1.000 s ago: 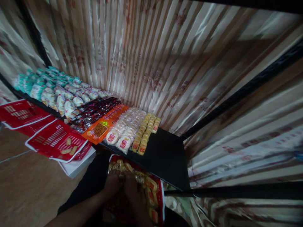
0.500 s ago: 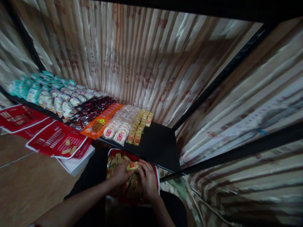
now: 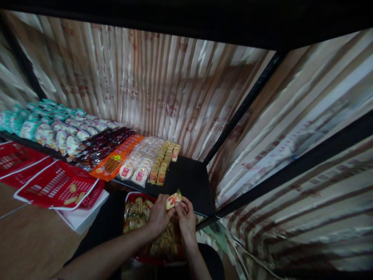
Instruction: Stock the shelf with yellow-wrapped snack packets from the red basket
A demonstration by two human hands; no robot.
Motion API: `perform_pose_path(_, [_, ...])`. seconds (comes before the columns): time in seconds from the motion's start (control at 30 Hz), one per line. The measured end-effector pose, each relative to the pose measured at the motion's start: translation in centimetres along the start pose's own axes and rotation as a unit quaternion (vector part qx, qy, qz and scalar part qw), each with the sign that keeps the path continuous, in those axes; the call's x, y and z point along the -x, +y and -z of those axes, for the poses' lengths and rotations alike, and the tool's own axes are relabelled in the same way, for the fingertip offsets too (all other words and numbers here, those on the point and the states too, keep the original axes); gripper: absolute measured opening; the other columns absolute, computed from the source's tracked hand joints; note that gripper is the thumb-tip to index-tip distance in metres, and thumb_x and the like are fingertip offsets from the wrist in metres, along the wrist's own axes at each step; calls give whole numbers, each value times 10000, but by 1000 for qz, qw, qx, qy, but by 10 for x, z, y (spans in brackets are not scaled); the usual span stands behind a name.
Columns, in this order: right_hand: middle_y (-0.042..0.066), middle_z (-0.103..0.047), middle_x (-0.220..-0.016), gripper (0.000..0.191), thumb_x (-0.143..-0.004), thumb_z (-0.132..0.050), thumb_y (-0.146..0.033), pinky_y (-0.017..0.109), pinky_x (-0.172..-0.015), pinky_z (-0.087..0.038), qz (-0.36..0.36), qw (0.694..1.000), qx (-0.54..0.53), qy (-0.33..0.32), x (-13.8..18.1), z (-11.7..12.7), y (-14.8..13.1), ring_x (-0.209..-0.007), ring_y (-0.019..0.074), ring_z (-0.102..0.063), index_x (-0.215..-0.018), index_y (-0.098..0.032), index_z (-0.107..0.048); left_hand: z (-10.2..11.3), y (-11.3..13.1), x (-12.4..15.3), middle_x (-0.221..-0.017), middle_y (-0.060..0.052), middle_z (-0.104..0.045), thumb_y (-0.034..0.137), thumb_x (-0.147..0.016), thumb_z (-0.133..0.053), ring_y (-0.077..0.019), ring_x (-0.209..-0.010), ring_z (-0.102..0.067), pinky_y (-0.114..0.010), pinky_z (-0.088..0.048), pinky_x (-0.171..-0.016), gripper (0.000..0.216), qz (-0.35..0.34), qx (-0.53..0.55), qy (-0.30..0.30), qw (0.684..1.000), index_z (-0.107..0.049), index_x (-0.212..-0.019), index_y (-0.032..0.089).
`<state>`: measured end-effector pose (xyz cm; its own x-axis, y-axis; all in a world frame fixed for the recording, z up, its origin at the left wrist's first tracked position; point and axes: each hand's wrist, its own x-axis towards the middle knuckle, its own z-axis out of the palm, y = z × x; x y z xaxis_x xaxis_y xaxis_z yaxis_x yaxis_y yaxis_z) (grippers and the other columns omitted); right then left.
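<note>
Between my two hands is a small yellow snack packet (image 3: 174,199) with a red and white label. My left hand (image 3: 159,214) grips its left side, and the fingers of my right hand (image 3: 186,216) pinch its right end. Below them, a red basket (image 3: 132,193) on my lap holds many similar wrapped snacks (image 3: 136,212); my forearms and hands hide part of it. Just beyond, rows of matching yellow packets (image 3: 163,163) stand on a black shelf (image 3: 189,182), beside rows of clear-wrapped white round crackers (image 3: 141,177).
Left along the shelf lie an orange packet (image 3: 116,159), dark wrapped snacks (image 3: 106,144) and white and green bags (image 3: 29,126). Red baskets (image 3: 58,182) and a white box (image 3: 84,214) stand at the lower left. Black shelf posts (image 3: 241,109) and striped sheeting (image 3: 163,77) enclose the shelf.
Both hands have lifted the packet a little from above the basket toward the shelf edge, and it is now tilted. The camera view has shifted slightly.
</note>
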<state>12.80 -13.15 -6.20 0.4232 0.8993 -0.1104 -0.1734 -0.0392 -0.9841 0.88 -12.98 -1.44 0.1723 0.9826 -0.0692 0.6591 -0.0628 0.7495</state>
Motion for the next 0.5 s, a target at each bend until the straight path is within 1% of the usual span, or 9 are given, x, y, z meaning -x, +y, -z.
perform_pose_path(0.07, [21,-677,-809,551,-576,-726,-393,295,-721,-545,-3,1000,-1,0,-11,1,-2,-759,179,-673,-1044,-193,-515,-2,4,-4,-1194,-93,-526,229,-808,-448,-188,-1103,-529,-264,-410,-949,427,-8,4,-14,1000,-479,-1226,150])
perform_pose_path(0.13, [17,-673,-804,555,-575,-713,-393,296,-722,-544,11,1000,10,11,-25,3,-4,-763,180,-669,-1054,-194,-513,-5,9,-10,-1334,-121,-441,183,-795,-421,-197,-1186,-489,-264,-387,-994,539,-7,3,-19,1000,-387,-1330,126])
perform_pose_path(0.2, [20,-672,-814,548,-587,-690,-400,294,-724,-540,33,999,31,23,-41,3,-5,-767,178,-664,-1064,-193,-514,-7,14,-16,-1448,-128,-318,150,-786,-395,-203,-1258,-435,-264,-365,-1028,609,-3,4,-7,1000,-310,-1388,107])
perform_pose_path(0.27, [31,-670,-842,549,-600,-668,-412,291,-728,-534,53,997,54,30,-60,2,-6,-770,174,-658,-1077,-188,-515,-12,19,-24,-1488,-110,-267,141,-789,-375,-199,-1305,-385,-262,-338,-1059,612,-9,15,6,1000,-308,-1397,108])
perform_pose_path(0.33, [42,-661,-869,559,-615,-647,-423,293,-735,-528,74,994,77,36,-78,-1,-7,-768,168,-648,-1099,-180,-512,-17,22,-33,-1485,-92,-293,148,-793,-374,-189,-1330,-353,-261,-307,-1087,602,-8,32,5,999,-332,-1392,119])
perform_pose_path(0.4, [47,-648,-888,563,-643,-622,-425,301,-748,-525,97,990,101,34,-98,-6,-10,-769,162,-636,-1134,-178,-504,-22,23,-47,-1468,-97,-338,152,-796,-375,-184,-1343,-335,-264,-269,-1114,588,2,57,-6,998,-358,-1383,107])
perform_pose_path(0.5, [49,-640,-902,546,-680,-589,-408,318,-770,-523,123,981,152,8,-129,-16,-14,-790,166,-627,-1172,-186,-503,-30,23,-76,-1449,-127,-373,164,-811,-374,-191,-1361,-305,-283,-213,-1145,564,20,111,-17,993,-384,-1366,62])
